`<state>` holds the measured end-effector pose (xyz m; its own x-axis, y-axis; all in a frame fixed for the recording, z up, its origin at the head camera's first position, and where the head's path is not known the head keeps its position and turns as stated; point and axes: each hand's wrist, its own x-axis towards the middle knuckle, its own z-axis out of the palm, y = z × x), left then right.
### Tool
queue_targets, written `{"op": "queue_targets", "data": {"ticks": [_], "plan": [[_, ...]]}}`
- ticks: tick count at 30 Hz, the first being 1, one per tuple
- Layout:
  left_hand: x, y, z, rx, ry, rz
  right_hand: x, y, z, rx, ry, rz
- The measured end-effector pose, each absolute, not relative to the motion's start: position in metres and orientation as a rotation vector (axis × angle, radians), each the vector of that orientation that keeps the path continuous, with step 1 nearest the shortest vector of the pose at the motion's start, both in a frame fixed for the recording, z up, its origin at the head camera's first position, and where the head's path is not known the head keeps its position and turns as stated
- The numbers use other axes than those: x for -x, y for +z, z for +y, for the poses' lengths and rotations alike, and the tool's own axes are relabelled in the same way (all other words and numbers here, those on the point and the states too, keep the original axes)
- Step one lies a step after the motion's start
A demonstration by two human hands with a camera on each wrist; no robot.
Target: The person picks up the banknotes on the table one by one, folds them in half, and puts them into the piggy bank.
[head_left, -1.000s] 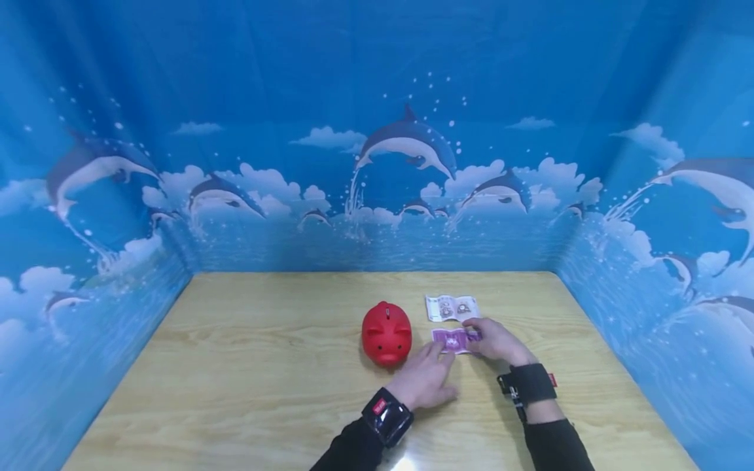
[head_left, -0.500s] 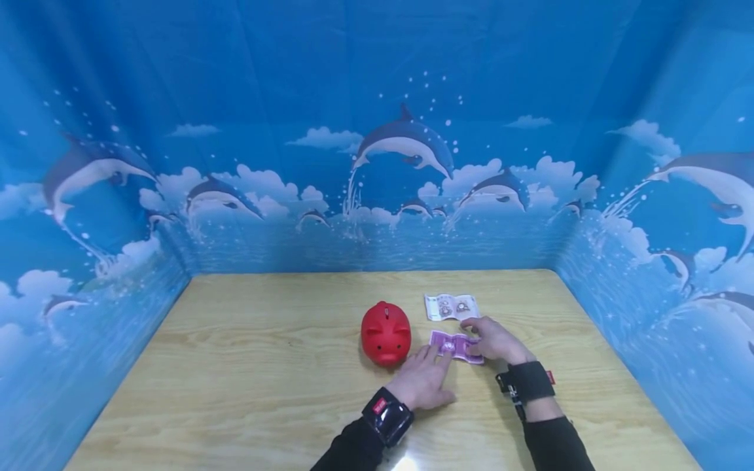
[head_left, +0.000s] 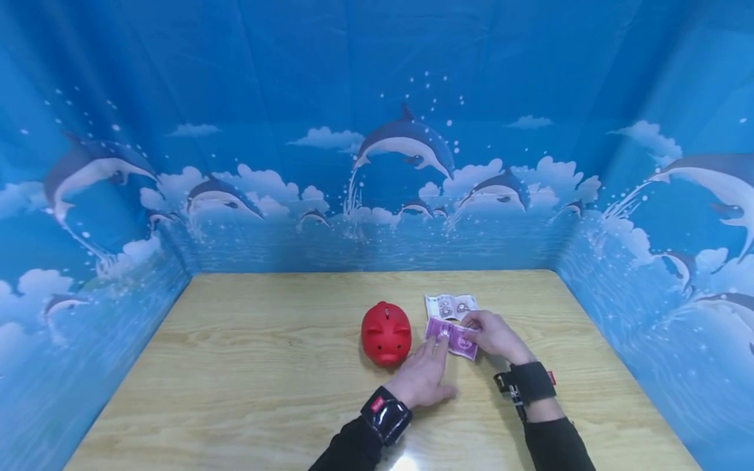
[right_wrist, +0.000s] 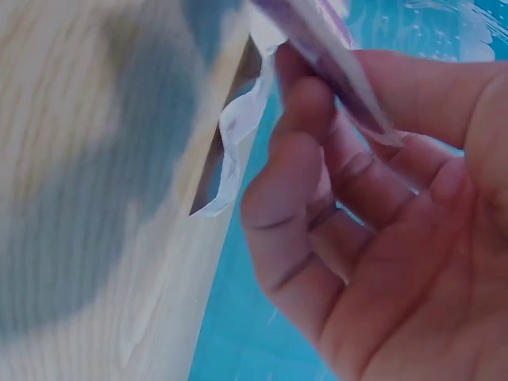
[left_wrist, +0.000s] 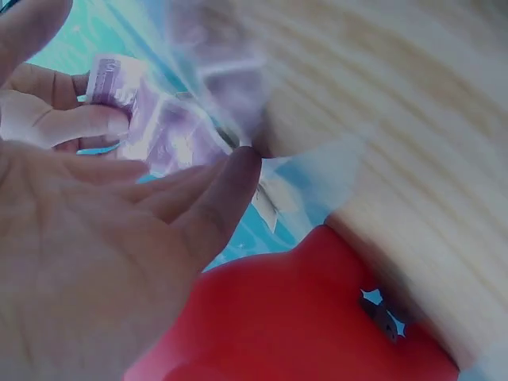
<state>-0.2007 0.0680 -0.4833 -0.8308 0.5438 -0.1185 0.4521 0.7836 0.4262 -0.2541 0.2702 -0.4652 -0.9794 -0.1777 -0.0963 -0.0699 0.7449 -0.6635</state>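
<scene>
My right hand point(head_left: 497, 337) pinches a purple banknote point(head_left: 462, 345) between thumb and fingers at its right part; in the right wrist view the banknote point(right_wrist: 337, 67) shows edge-on in that pinch. My left hand point(head_left: 419, 381) is held with extended fingers, their tips overlapping the note's left part in the head view. Just left of the note stands a red piggy bank point(head_left: 385, 337), a slot in its top and its snout toward me. The left wrist view has the piggy bank point(left_wrist: 278, 321) below the left fingers and the creased purple note point(left_wrist: 171, 131) beyond them.
Behind the purple note a pale, wavy banknote point(head_left: 442, 305) lies on the wooden table point(head_left: 265, 366). A blue dolphin-print curtain point(head_left: 294, 118) encloses the table's back and sides. Both wrists wear black straps.
The purple banknote has turned between the hands and shifted slightly away from me, its left end now closer to the pale note. My right hand has risen a little; the piggy bank stays put.
</scene>
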Motion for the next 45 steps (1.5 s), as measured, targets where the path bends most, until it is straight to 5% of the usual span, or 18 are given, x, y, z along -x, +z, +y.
{"op": "queue_targets", "data": {"ticks": [7,45], "plan": [[0.203,-0.481,0.070,-0.708,0.768,2.736,0.253,-0.458,0.272,0.407,-1.058,2.828],[0.212,-0.467,0.069,-0.570,1.713,2.576,0.239,-0.429,0.245,0.641,-1.479,2.893]]}}
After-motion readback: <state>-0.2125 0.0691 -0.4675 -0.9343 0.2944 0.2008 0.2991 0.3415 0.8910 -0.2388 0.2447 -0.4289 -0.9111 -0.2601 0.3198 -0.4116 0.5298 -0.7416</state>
